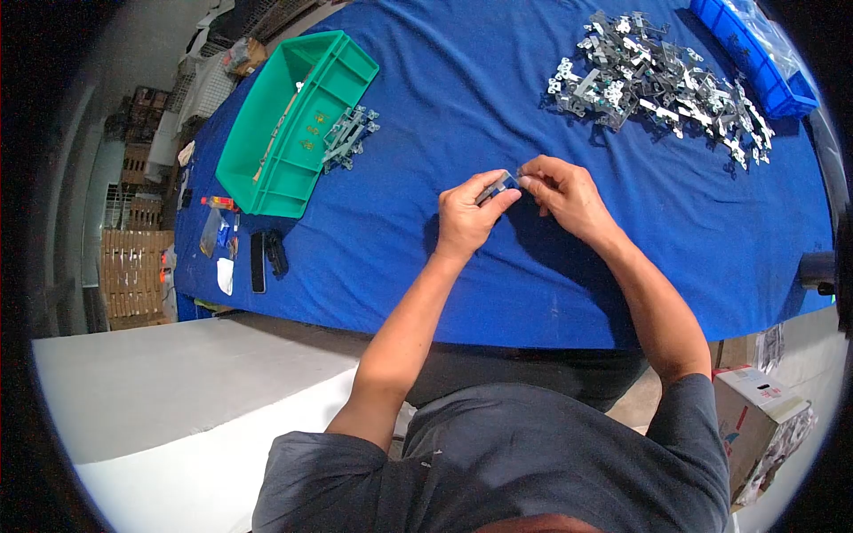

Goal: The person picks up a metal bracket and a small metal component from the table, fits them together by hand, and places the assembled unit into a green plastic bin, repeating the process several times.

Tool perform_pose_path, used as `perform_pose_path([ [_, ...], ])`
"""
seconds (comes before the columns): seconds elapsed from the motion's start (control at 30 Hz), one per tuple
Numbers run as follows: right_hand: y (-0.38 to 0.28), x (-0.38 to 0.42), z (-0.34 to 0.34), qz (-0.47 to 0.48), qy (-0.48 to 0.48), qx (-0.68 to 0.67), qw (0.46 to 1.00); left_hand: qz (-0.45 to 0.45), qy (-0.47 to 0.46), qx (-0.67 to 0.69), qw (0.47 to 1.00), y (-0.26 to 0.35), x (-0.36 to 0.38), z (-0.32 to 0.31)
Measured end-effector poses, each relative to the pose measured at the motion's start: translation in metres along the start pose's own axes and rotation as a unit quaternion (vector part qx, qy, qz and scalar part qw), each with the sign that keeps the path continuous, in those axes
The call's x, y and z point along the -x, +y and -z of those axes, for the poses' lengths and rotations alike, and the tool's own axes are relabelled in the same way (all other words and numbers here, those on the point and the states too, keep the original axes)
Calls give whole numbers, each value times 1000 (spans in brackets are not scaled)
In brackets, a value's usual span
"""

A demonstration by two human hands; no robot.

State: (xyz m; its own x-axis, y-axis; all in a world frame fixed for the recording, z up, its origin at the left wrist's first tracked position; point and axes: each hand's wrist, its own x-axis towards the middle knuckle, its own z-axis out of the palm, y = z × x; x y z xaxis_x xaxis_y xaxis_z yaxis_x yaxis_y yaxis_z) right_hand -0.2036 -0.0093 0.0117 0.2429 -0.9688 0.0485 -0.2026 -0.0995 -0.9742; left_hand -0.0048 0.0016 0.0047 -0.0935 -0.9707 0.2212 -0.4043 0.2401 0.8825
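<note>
Over the middle of the cloth, my left hand is closed around a small grey metal bracket, gripped between thumb and fingers. My right hand is right beside it, thumb and forefinger pinched together at the bracket's right end. Whatever those fingertips hold is too small to make out. Farther off to the right lies a heap of similar metal brackets, some shiny and some dark. A smaller group of brackets rests against the right side of a green bin.
A blue cloth covers the table. Small brass-coloured pieces and a thin stick lie in the green bin. At the far right stands a blue bin with plastic bags. A phone lies at left; a cardboard box stands below right.
</note>
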Motion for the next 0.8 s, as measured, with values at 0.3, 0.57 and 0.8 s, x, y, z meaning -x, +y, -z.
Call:
perform_pose_path([
  [0.3,4,-4,5,-6,14,-24,1000,3,45,45,998,-9,-1,-1],
  [0.57,0,-1,2,-9,-34,2,999,19,38,70,997,-8,0,0],
  [0.8,-7,1,-1,-5,20,-40,999,7,15,40,999,-3,0,-2],
])
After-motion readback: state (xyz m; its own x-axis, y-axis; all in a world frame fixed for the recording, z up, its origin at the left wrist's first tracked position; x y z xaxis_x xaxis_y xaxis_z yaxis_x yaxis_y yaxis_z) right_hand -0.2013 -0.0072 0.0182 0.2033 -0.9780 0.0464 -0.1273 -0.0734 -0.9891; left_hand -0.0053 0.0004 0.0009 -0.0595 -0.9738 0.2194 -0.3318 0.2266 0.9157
